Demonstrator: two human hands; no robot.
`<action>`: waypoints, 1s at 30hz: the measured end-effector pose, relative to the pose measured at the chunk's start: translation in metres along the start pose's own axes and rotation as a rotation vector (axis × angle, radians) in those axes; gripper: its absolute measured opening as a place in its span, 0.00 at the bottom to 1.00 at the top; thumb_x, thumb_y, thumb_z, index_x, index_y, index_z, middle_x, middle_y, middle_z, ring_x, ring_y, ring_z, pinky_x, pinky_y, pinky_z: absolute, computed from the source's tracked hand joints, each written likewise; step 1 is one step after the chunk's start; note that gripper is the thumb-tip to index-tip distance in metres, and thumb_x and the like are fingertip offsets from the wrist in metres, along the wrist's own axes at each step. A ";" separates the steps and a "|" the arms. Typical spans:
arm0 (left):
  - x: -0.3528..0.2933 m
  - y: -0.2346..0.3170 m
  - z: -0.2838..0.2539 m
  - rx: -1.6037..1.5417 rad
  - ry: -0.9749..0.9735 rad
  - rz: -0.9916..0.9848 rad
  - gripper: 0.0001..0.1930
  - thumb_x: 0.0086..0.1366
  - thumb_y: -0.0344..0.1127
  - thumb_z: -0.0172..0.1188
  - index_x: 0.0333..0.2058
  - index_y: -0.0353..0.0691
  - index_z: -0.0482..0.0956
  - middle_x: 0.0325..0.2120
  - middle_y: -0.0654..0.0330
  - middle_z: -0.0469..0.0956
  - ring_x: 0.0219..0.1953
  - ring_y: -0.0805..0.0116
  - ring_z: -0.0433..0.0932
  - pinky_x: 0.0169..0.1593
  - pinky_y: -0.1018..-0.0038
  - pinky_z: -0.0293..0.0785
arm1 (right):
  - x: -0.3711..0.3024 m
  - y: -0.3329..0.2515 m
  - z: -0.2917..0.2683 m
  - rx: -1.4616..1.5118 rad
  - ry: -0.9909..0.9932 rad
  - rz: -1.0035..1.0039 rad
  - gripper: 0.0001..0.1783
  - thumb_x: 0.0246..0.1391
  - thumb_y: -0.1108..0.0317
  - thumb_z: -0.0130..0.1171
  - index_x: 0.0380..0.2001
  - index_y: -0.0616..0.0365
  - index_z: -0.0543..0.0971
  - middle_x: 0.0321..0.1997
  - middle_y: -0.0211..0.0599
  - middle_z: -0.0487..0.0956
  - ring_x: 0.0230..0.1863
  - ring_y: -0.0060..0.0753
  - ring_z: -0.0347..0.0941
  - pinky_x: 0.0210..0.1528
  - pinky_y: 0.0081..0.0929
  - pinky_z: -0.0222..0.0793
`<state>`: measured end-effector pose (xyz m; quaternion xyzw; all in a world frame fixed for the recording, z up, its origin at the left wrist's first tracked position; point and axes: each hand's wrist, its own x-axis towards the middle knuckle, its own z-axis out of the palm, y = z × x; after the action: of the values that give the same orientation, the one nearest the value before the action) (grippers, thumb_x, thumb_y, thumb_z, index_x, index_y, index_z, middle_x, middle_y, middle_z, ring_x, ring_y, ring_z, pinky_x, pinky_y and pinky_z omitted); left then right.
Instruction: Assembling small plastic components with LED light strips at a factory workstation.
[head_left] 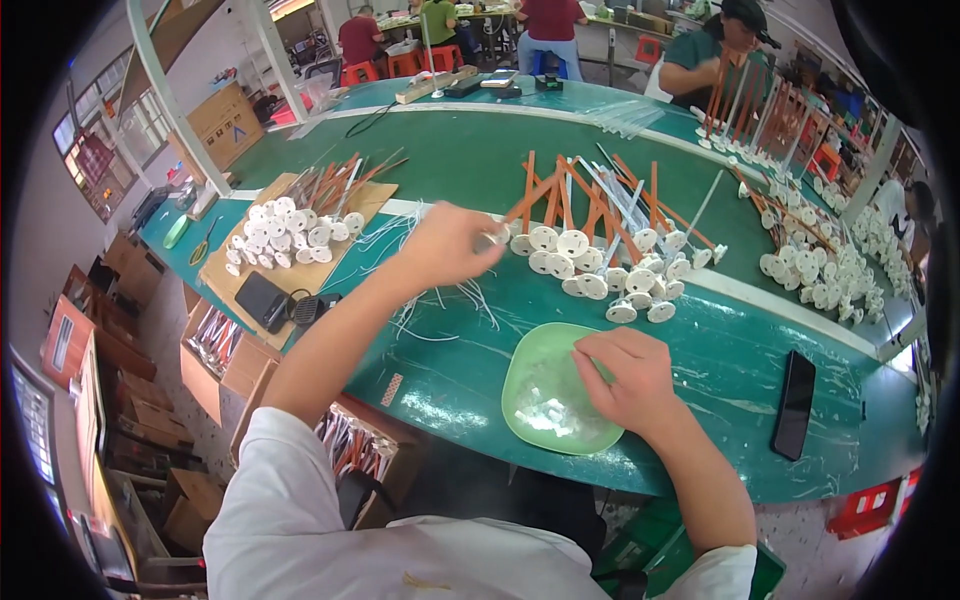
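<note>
My left hand (452,246) reaches to the near-left edge of a pile of white round-based pieces with orange-brown strips (575,262). Its fingers close around the white base of one such piece, whose orange-brown strip (530,199) slants up to the right; motion blurs the grip a little. Over the right side of a light green bowl (513,400) is my right hand (632,382), thumb and fingers pinched together. Whatever the pinch may hold cannot be made out. Small white bits (550,416) lie in the bowl.
Another heap of white-based pieces (290,232) rests on cardboard at left, beside a black box (263,302). Thin white strands (470,300) lie beyond the bowl. A phone (793,405) is at right. Across the table, a person (690,75) sits near upright strips.
</note>
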<state>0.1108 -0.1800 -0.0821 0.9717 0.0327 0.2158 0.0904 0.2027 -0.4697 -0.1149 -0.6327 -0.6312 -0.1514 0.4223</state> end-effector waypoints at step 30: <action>-0.040 0.114 0.044 -1.830 -0.267 -0.237 0.21 0.71 0.29 0.54 0.60 0.27 0.67 0.54 0.51 0.75 0.55 0.61 0.76 0.59 0.62 0.75 | 0.011 0.002 0.002 -0.083 0.316 -0.187 0.16 0.33 0.83 0.68 0.32 0.64 0.82 0.35 0.41 0.83 0.30 0.39 0.79 0.30 0.26 0.76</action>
<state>0.0960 -0.3035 -0.1164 0.5293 -0.0619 0.0334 0.8455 0.2057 -0.4606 -0.1084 -0.5565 -0.6061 -0.3135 0.4739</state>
